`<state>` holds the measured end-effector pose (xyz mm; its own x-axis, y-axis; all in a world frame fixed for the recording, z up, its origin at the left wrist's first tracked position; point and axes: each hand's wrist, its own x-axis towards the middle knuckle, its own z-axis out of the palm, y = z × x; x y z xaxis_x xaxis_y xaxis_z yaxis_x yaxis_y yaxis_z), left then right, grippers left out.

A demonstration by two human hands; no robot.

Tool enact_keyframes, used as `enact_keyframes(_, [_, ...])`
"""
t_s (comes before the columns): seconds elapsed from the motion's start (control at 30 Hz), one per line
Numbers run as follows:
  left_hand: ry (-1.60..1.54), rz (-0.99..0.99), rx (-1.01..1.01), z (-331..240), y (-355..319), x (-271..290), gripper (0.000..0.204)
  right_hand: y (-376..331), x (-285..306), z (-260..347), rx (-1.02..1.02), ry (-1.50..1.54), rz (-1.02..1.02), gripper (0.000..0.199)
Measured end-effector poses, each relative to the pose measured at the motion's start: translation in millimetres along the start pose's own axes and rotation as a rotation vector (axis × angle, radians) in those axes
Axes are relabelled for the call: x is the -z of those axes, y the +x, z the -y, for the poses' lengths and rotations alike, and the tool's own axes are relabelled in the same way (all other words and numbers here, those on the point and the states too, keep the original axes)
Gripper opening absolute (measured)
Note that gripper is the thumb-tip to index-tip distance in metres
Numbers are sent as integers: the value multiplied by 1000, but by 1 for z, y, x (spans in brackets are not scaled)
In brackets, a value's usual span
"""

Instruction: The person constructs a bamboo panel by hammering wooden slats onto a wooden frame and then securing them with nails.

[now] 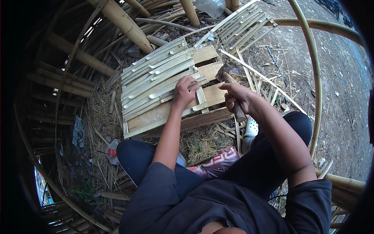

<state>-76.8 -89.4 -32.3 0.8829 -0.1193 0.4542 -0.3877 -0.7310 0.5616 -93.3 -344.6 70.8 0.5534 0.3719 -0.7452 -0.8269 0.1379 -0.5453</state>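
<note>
A low wooden workbench of planks (212,71) stands before me, with a panel of pale split-bamboo slats (156,70) lying across its left part. My left hand (185,92) is over the panel's right end, its fingers closed on a bamboo slat (201,79) that shows past the fingertips. My right hand (238,97) is wrapped round the wooden handle of a hammer (223,72), with the index finger stretched along it. The hammer's dark metal head is raised at the right side of the bench, apart from the slats. Any nail under my left fingers is hidden or too small to tell.
Another slatted bamboo panel (243,25) lies beyond the bench. Loose bamboo strips (265,80) litter the ground at right. Thick bamboo poles (124,25) stand at the far left, and a bent pole (313,70) arches at right. A printed plastic package (218,162) lies between my legs.
</note>
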Motion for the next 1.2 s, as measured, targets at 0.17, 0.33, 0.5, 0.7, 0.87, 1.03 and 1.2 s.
enact_keyframes(0.17, [200,47,-23,-8,11,8,35,-2,-2,0,-24,-30,25,33])
enact_keyframes(0.33, [350,109,265,27,14,29,41,-3,-8,-8,89,-375,-122,36])
enact_keyframes(0.5, [514,55,360,61,-9,23,49,-1,-15,-4,401,-847,-276,49])
enact_keyframes(0.7, [483,13,323,70,-12,17,49,11,-12,-13,495,-1023,-228,51])
enact_keyframes(0.87, [492,-27,287,67,-13,15,50,32,-5,-17,328,-1071,-266,48])
enact_keyframes(1.03, [488,-76,301,68,-18,15,48,18,-6,-7,365,-1069,-298,49])
enact_keyframes(1.2, [505,-131,263,66,-18,11,48,16,-3,-14,480,-931,-257,53])
